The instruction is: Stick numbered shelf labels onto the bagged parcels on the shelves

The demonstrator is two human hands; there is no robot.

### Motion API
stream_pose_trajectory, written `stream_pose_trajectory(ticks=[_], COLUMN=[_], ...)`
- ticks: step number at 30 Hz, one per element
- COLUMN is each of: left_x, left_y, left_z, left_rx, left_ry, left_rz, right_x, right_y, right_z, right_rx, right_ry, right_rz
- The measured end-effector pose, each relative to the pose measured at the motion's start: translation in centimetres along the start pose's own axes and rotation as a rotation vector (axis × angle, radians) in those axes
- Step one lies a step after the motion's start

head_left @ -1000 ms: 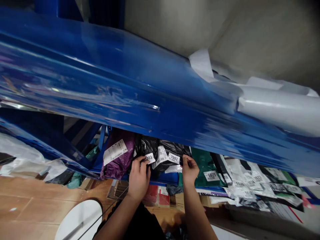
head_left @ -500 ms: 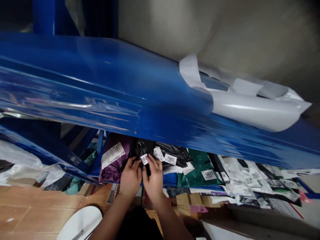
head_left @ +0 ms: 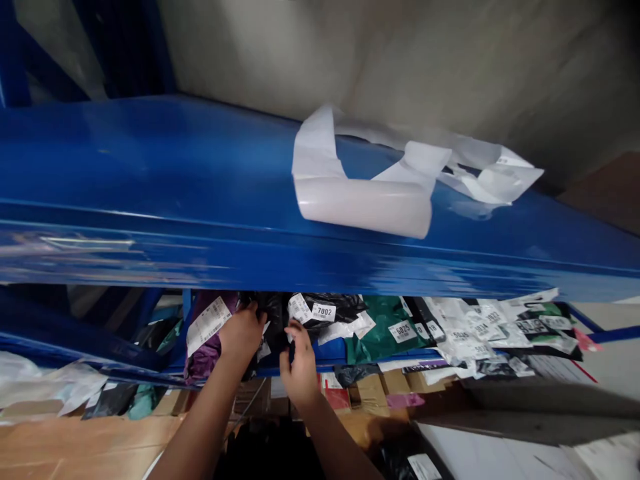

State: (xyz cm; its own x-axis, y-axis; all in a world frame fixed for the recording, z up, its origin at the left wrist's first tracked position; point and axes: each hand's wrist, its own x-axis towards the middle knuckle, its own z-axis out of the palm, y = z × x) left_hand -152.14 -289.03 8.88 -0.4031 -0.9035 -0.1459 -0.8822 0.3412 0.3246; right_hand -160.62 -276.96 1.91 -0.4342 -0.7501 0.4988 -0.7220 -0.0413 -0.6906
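- The left hand [head_left: 243, 333] curled at a black bag [head_left: 273, 312], grip unclear.
- The right hand [head_left: 301, 370] was half open, apparently empty.
- The 7002 label [head_left: 324, 312] faced up, probably for reading.

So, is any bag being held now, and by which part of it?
It cannot be told: the left hand is at a black bag beside the purple bag, its grip hidden. The right hand shows no clear grip.

Both forearms [head_left: 200, 407] stretch forward, the left hand [head_left: 243, 333] back-up, the right hand [head_left: 301, 367] loosely bent (thumb [head_left: 285, 365] apart from fingers [head_left: 300, 335]).
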Motion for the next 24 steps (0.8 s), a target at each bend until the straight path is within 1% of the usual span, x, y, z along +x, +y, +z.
stream_pose_trajectory(ticks=[2, 4, 7, 9, 11, 13, 14, 16, 18, 19, 20, 24], left_x=[0.0, -0.1, -0.3, -0.8, -1.4, -2.2, -2.6, -3.2, -3.5, -3.6, -3.6, -3.4], left_y=[-0.6, -0.9, -1.0, -0.9, -0.8, -0.9, -0.9, -1.1, -1.3, -1.3, -1.3, -1.1], left_z=[0.1, 0.1, 0.2, 0.7, 1.6, 2.8, 3.5, 4.7, 5.5, 5.8, 5.9, 6.3], left_rx=[0.015, 0.015, -0.001, -0.071, -0.161, -0.190, -0.178, -0.145, -0.141, -0.146, -0.153, -0.187], left_ry=[0.024, 0.027, 0.038, 0.059, 0.103, 0.203, 0.267, 0.373, 0.407, 0.407, 0.403, 0.398], left_rz=[-0.001, -0.016, -0.023, 0.067, 0.217, 0.339, 0.372, 0.408, 0.424, 0.420, 0.408, 0.347], right_x=[-0.2, -0.4, -0.2, 0.3, 1.2, 2.4, 3.0, 4.3, 5.4, 5.8, 6.1, 6.7], right_y=[0.8, 1.3, 0.9, 0.3, -0.4, -0.8, -0.9, -0.8, -0.4, -0.1, 0.2, 1.3], right_z=[0.0, 0.1, 0.0, -0.4, -1.0, -1.6, -1.8, -2.0, -1.8, -1.7, -1.5, -1.4], right_rx=[-0.006, 0.025, 0.121, 0.208, 0.262, 0.237, 0.192, 0.075, -0.038, -0.078, -0.104, -0.119], right_ry=[0.044, 0.055, 0.076, 0.092, 0.123, 0.167, 0.176, 0.122, 0.007, -0.040, -0.068, -0.084], right_rz=[0.038, 0.074, 0.140, 0.197, 0.232, 0.206, 0.162, 0.040, -0.057, -0.070, -0.054, 0.051])
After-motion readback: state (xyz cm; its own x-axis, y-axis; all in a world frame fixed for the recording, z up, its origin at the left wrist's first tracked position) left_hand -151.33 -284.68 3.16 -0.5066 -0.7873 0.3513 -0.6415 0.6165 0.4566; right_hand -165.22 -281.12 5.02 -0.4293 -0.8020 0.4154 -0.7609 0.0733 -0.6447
